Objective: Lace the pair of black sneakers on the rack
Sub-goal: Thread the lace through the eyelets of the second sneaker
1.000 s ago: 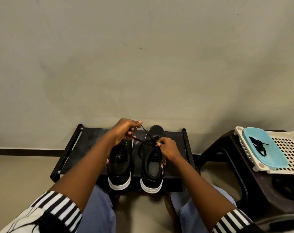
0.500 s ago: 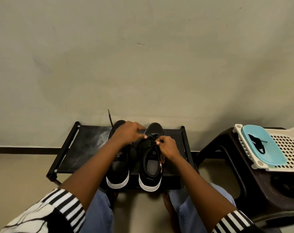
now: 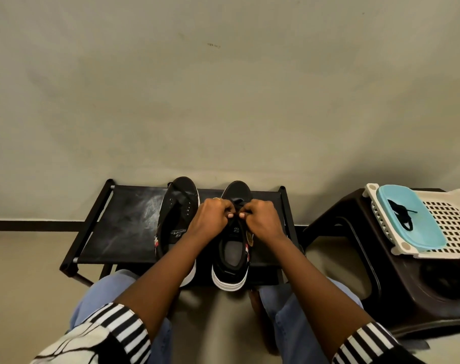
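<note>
While pinching the lace [image 3: 236,206]: both hands' [image 3: 213,218] [image 3: 260,219] curled grip.

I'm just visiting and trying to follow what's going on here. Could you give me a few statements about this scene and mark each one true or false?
1. Both hands work at the right sneaker. True: the left hand and right hand pinch its lace over the tongue.
2. The left sneaker lies on the floor. False: it stands on the rack beside the other.
3. The blue lid holds a spare black lace. True.
4. The basket sits on the rack. False: it rests on a dark stool to the right.
5. The sneakers' toes point at the person. False: they point at the wall.
</note>
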